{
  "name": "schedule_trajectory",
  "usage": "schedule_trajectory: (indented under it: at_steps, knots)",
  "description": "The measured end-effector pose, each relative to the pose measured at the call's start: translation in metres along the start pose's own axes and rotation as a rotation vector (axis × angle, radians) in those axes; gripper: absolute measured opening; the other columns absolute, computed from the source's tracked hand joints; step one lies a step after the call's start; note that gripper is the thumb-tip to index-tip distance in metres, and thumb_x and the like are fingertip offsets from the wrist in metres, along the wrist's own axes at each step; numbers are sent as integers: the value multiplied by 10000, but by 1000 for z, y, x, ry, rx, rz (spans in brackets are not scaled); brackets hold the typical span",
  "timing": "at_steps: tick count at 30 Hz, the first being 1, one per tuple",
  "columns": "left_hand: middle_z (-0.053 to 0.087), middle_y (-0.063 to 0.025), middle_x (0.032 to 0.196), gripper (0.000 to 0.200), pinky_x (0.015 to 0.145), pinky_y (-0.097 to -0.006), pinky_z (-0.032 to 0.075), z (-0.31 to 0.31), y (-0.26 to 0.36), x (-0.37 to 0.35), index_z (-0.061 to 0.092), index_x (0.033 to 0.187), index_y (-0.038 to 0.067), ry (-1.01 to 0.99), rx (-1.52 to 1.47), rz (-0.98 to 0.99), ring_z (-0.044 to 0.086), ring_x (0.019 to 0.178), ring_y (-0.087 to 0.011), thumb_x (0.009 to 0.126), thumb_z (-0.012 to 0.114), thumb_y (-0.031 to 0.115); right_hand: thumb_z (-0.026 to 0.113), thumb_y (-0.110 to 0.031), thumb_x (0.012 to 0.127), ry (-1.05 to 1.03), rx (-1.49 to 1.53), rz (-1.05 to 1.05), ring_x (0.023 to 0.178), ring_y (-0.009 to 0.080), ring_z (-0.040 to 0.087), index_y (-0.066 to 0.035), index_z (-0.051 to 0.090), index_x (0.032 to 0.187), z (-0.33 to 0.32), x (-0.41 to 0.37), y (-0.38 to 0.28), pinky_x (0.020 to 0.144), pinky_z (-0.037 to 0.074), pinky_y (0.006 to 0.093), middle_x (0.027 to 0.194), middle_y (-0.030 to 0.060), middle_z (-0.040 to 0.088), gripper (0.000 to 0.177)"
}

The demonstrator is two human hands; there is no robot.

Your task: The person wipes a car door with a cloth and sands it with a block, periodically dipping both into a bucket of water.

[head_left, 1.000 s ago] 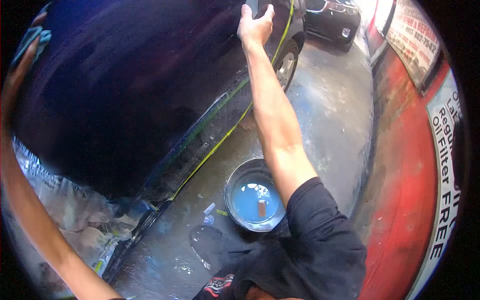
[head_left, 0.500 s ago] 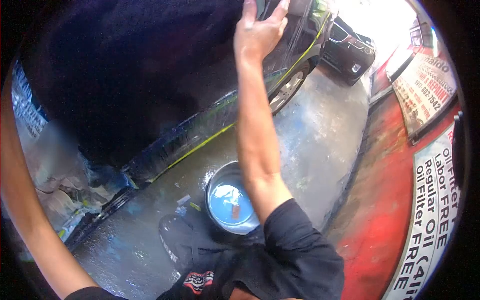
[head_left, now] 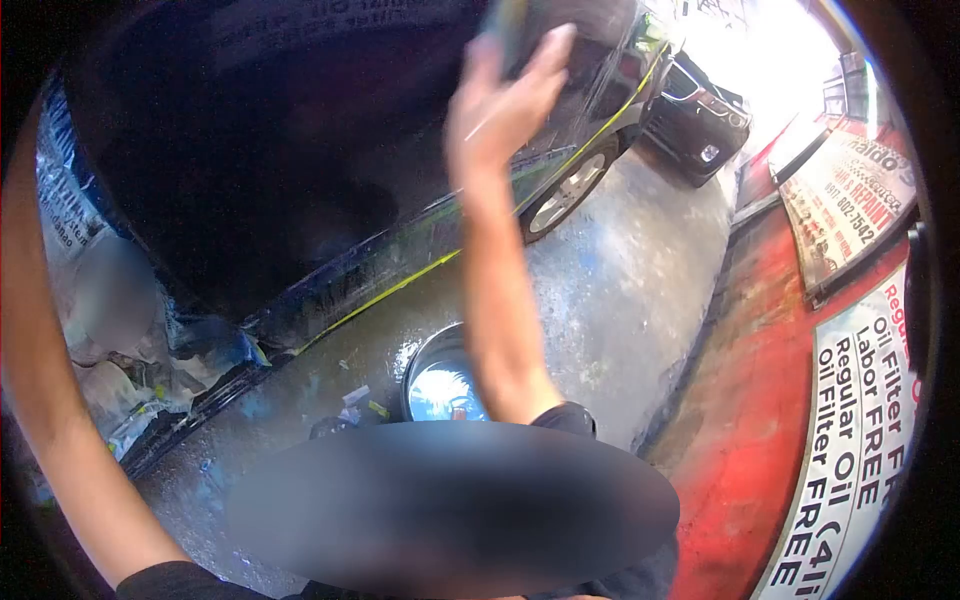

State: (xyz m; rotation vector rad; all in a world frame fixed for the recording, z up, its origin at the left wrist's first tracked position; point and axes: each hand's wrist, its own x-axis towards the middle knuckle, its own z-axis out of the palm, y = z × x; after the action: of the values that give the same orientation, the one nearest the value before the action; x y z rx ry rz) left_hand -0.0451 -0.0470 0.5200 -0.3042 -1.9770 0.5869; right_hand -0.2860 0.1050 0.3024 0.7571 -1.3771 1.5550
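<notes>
My right hand [head_left: 505,110] is raised against the side of a dark car [head_left: 300,130], smeared by motion. Between its thumb and fingers shows a flat grey-green pad [head_left: 512,28], cut off by the top edge and too blurred to name exactly. My left forearm [head_left: 80,450] reaches up along the left edge of the head view; the hand itself is out of sight. Below my right arm, a round bucket [head_left: 408,385] stands on the floor. It holds bluish water, with a small brownish piece showing in it.
Yellow-green tape [head_left: 400,285] runs along the car's lower edge. Crumpled masking sheets [head_left: 100,385] cover the left part. A second dark car [head_left: 695,120] stands farther off. At the right is a red wall [head_left: 735,500] with lettered signs [head_left: 850,440]. Wet concrete floor [head_left: 620,290] lies between.
My right hand has moved slightly left and down in view and is now blurred. The view has tilted, so more of the car's upper side shows. My left arm has barely moved.
</notes>
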Motion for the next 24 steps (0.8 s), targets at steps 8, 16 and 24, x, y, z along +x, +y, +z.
schedule_trajectory:
  at_steps: [8,16,24]
  knots:
    - [612,-146,1247,360,862,-370,656,12,-27,-2,651,1168,49,7,-187,26,638,1127,-248,829,594,-59,770,-252,914,32,-94,-290,1151,481,581,91,369,1530,6,11,59,1029,449,501,1324,348,568,812]
    - [618,-151,1217,391,981,-436,580,3,-44,3,627,1218,91,-68,-45,302,618,1162,-280,837,616,8,846,-228,820,-107,-23,-346,1074,425,616,88,435,1508,-4,-79,-15,983,495,480,1430,328,553,861]
    - [777,-76,1114,248,957,-399,540,-12,-31,20,784,1035,102,-80,-220,22,714,1061,-246,806,799,196,678,-338,973,21,-95,177,1257,500,566,22,415,1531,2,121,60,1075,441,498,1352,369,579,714]
